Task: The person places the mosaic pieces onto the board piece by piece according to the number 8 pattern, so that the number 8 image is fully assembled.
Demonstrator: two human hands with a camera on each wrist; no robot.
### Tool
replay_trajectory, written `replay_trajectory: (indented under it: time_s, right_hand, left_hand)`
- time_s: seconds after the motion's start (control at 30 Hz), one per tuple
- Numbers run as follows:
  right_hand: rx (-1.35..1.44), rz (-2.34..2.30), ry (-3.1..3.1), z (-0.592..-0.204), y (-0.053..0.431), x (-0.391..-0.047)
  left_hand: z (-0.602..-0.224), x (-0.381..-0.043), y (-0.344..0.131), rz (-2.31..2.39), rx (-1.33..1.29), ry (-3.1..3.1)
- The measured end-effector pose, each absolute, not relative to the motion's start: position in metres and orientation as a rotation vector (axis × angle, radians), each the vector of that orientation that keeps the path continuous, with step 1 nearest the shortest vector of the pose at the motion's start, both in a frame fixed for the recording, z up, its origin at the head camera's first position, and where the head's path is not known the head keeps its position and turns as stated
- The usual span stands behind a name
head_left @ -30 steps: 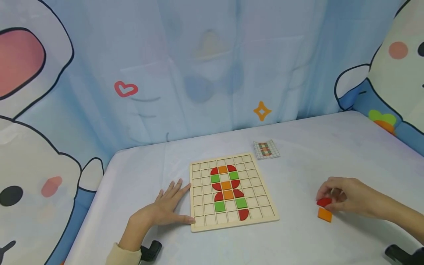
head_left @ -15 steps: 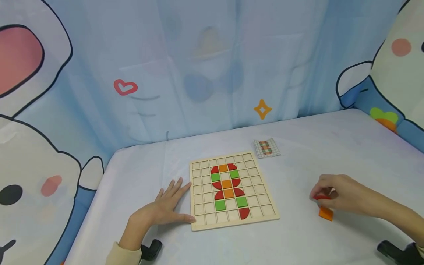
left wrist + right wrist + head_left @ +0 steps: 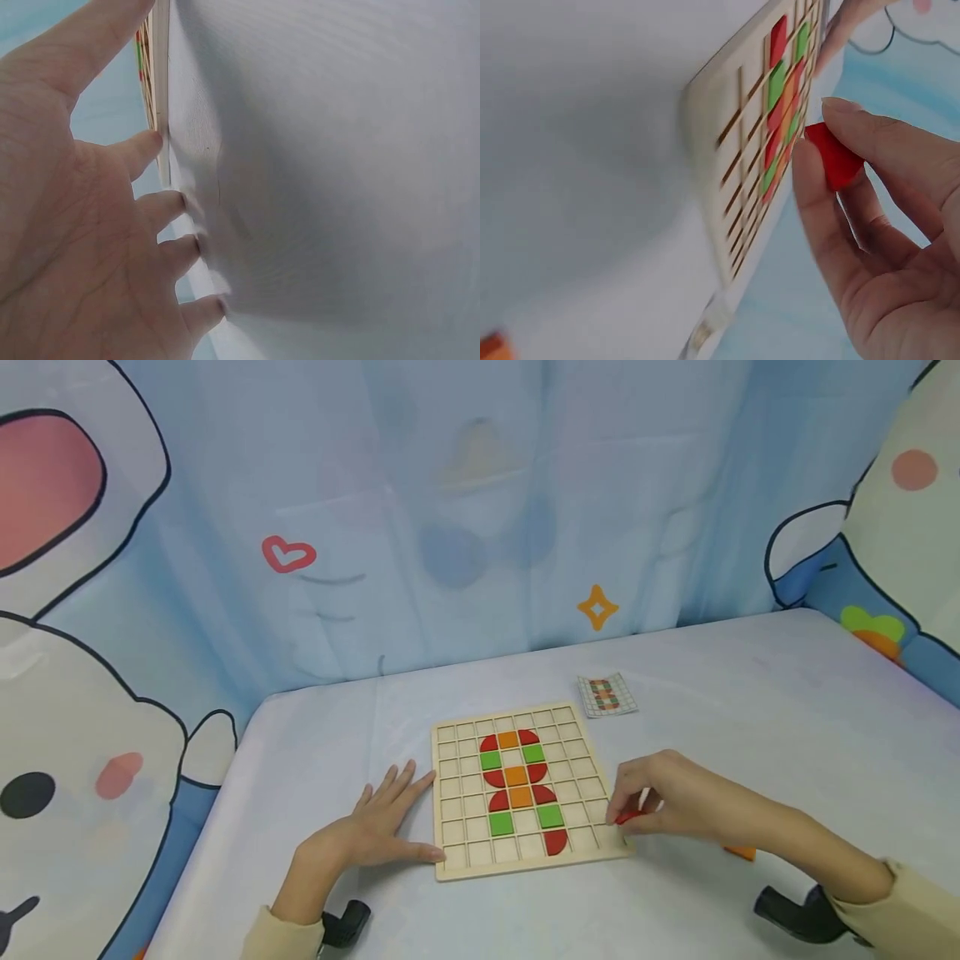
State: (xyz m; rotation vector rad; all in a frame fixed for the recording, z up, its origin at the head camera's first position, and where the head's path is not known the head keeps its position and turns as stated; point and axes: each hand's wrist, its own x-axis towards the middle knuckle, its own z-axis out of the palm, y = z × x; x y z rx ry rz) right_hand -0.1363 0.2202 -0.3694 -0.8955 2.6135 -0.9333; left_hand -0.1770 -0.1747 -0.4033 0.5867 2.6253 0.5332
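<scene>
A wooden grid board (image 3: 465, 856) lies on the white table, with red quarter-round, orange square and green square tiles set in its middle columns. My left hand (image 3: 360, 839) rests flat beside it, fingers spread, with thumb and index fingertip at its left edge. Between thumb and fingers, my right hand (image 3: 675, 797) pinches a red tile (image 3: 834, 156) over the board's right edge. In the head view that tile is mostly covered by the fingers. The left wrist view shows the left palm and the fingertips touching the cloth by the board's side.
A small printed pattern card (image 3: 607, 695) lies behind the board's far right corner. One orange tile (image 3: 741, 852) lies on the table, partly hidden under the right forearm. A blue cartoon curtain (image 3: 450, 527) hangs behind the table.
My right hand has picked the red tile up from beside the orange one and carried it left to the board's right edge. The left hand stays where it was.
</scene>
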Motion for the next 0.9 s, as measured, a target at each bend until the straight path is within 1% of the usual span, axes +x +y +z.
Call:
replay_trajectory:
  time_s: [0.13, 0.3, 0.57, 0.9]
  right_hand:
    - [-0.960, -0.964, 2.564, -0.365, 0.189, -0.140]
    - [-0.975, -1.031, 2.509, -0.365, 0.166, -0.143]
    - [-1.047, -1.033, 2.503, -0.372, 0.154, -0.142]
    - [-1.042, -1.038, 2.494, -0.376, 0.141, -0.143]
  left_hand:
    - [-0.404, -0.177, -0.173, 0.534, 0.581, 2.623]
    - [-0.405, -0.177, -0.173, 0.523, 0.571, 2.630]
    - [-0.404, -0.178, -0.174, 0.519, 0.570, 2.635]
    - [-0.404, -0.178, -0.174, 0.520, 0.561, 2.632]
